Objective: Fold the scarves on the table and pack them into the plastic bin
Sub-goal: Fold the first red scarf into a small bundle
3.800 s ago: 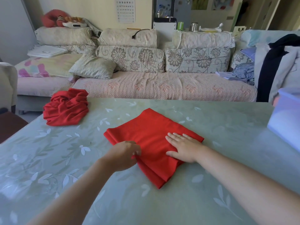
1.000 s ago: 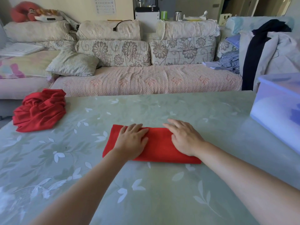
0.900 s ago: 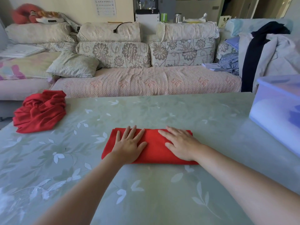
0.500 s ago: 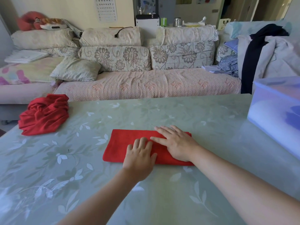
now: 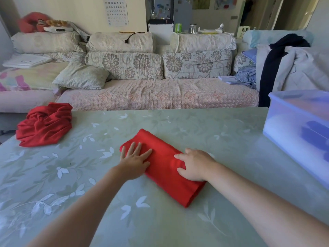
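Left hand [image 5: 135,162] lay flat, fingers spread, on the far end of the folded red scarf [image 5: 165,169] | right hand [image 5: 194,164] pressed its middle, fingers relaxed | scarf diagonal on the table [image 5: 160,220] | crumpled red scarf [image 5: 45,124] far left | plastic bin [image 5: 292,122] right

Single head-worn view, forward and down, close over the table [image 5: 195,125]

red scarves [image 5: 165,168], green leaf-print table [image 5: 178,225], floral cushions [image 5: 124,65]
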Demonstrator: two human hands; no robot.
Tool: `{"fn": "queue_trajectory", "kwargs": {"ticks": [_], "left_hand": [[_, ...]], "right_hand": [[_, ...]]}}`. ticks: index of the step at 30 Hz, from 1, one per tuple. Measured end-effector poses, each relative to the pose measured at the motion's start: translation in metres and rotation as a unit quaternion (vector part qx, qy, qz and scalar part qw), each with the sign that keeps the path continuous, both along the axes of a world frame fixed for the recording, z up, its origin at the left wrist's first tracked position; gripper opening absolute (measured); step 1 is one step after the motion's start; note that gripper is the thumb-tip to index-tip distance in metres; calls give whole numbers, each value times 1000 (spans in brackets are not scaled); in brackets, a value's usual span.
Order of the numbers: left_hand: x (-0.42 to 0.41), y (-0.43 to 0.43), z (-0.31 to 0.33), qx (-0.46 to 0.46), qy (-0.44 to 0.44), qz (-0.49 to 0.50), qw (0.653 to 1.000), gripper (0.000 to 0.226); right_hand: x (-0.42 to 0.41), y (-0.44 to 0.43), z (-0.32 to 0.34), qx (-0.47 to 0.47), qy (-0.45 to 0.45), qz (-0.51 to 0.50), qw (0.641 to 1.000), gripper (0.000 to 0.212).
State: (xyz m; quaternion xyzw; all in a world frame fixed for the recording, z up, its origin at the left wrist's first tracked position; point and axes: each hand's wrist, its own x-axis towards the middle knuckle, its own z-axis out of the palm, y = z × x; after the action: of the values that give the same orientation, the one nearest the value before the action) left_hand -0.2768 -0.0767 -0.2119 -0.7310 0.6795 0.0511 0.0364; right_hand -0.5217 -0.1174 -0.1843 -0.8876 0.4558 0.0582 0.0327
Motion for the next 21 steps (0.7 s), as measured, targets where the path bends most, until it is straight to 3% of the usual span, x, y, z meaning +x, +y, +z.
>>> {"fn": "queue_trajectory", "kwargs": {"ticks": [4, 6, 9, 12, 15, 21], "left_hand": [[0, -7, 8, -110, -26, -40, 993, 55], [-9, -5, 8, -149, 51, -99, 983, 47], [-30, 8, 5, -123, 136, -156, 971, 46], [-41, 30, -6, -60, 82, -154, 983, 76], [-43, 52, -15, -43, 36, -189, 980, 96], [-34, 79, -17, -81, 52, -216, 972, 87]], "right_hand": [[1, 24, 4, 42, -27, 18, 999, 55], [1, 33, 5, 62, -43, 36, 996, 54], [-3, 38, 4, 49, -72, 53, 995, 49], [-10, 39, -5, -32, -119, 132, 984, 50], [-18, 45, -15, -51, -157, 207, 964, 51], [-44, 56, -22, -59, -139, 283, 947, 60]]}}
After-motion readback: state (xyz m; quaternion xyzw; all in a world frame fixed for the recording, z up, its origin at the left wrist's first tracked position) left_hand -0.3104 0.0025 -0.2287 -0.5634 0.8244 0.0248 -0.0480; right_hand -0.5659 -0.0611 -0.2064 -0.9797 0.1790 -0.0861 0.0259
